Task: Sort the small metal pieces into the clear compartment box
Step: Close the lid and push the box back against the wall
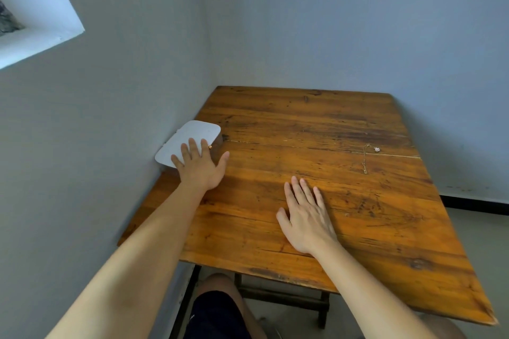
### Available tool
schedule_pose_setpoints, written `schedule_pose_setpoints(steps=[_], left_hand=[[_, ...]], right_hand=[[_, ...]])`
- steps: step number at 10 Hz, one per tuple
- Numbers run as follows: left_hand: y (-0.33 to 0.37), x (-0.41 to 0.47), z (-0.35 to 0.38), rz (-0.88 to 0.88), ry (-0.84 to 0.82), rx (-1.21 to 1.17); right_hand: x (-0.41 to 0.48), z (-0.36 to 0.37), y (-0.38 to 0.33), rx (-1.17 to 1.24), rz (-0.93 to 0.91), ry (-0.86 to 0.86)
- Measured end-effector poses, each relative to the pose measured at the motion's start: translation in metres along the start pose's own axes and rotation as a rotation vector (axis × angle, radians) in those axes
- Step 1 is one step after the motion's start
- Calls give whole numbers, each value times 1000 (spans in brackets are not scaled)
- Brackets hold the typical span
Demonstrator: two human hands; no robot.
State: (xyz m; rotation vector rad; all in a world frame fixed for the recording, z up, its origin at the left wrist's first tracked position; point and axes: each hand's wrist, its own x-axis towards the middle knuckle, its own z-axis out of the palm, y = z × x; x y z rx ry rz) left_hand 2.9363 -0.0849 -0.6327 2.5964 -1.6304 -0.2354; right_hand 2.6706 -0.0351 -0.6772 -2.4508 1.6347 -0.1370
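A closed box with a white lid sits at the left edge of the wooden table, against the wall. My left hand lies flat with spread fingers, its fingertips resting on the near part of the lid. A small gold piece shows beside my index finger on the lid's edge. My right hand lies flat and open on the tabletop, holding nothing. A thin gold chain with a small pendant lies on the table, far right of both hands.
Grey walls close in the table at the left and the back. A window recess is at the upper left. My knee and the table's dark frame show below the near edge.
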Motion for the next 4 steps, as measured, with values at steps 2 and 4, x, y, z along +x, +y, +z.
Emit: schedule_pose_setpoints(steps=[2,4], left_hand=[[16,-70,24,283,127,-46],[20,-94,53,232,-8,-89]], right_hand=[[-2,-6,-2,52,8,34],[-6,-19,0,388,70,100]])
